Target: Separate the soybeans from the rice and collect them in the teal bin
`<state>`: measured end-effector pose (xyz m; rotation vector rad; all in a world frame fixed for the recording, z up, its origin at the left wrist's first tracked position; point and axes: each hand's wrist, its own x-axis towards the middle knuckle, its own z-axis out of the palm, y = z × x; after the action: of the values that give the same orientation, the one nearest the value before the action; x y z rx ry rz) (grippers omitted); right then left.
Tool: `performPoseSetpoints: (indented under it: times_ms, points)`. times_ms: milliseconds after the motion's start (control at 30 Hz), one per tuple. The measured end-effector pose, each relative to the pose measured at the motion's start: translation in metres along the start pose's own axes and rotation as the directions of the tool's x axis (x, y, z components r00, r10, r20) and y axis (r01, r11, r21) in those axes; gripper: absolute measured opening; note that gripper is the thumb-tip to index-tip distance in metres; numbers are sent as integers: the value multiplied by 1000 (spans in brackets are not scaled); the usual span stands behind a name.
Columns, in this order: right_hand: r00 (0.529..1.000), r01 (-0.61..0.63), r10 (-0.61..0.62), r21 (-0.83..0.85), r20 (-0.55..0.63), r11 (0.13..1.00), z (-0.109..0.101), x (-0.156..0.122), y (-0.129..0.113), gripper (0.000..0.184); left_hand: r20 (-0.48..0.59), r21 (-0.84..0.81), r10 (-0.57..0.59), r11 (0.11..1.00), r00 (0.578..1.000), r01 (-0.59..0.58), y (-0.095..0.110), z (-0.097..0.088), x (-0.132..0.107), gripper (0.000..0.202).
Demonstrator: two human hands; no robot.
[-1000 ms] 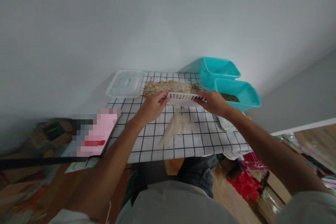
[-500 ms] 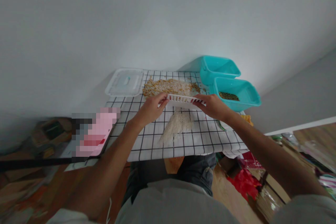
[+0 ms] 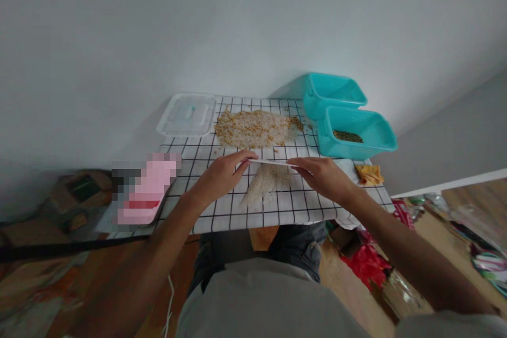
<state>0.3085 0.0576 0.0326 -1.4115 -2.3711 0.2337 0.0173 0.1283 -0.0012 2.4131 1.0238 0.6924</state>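
Observation:
Between my two hands is a thin white slotted plastic piece [image 3: 272, 162], seen nearly edge-on. My left hand [image 3: 226, 173] pinches its left end, and my right hand [image 3: 319, 174] grips its right end. Below it on the checked cloth lies a fan-shaped heap of white grains [image 3: 266, 187], which look like rice. Beyond my hands, a spread of mixed yellow kernels and pale grains [image 3: 255, 128] covers the cloth, with darker greenish grains [image 3: 295, 123] at its right end.
At the right stand two turquoise bins; the nearer bin [image 3: 376, 134] has greenish grains inside, the farther bin [image 3: 335, 84] is behind it. A clear lid [image 3: 186, 116] lies back left. A pink, pixelated object [image 3: 148, 190] is at the left edge, a yellow cloth [image 3: 369, 174] at the right.
The white slotted piece has tilted from showing its slots to nearly edge-on and come slightly towards me. Both hands stay on its ends. The camera view has shifted a little.

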Motion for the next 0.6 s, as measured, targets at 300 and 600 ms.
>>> performPoseSetpoints:
  times_ms: [300, 600]
  points:
    - [997, -59, 57, -39, -55, 997, 21, -28, -40, 34, 18, 27, 71, 997, 997, -71, -1, -1, -14, 31]
    - [964, -109, 117, 48, -239, 993, 6, -40, -55, 38, -41, -70, 122, 990, 992, -125, 17, 1, 18, 29]
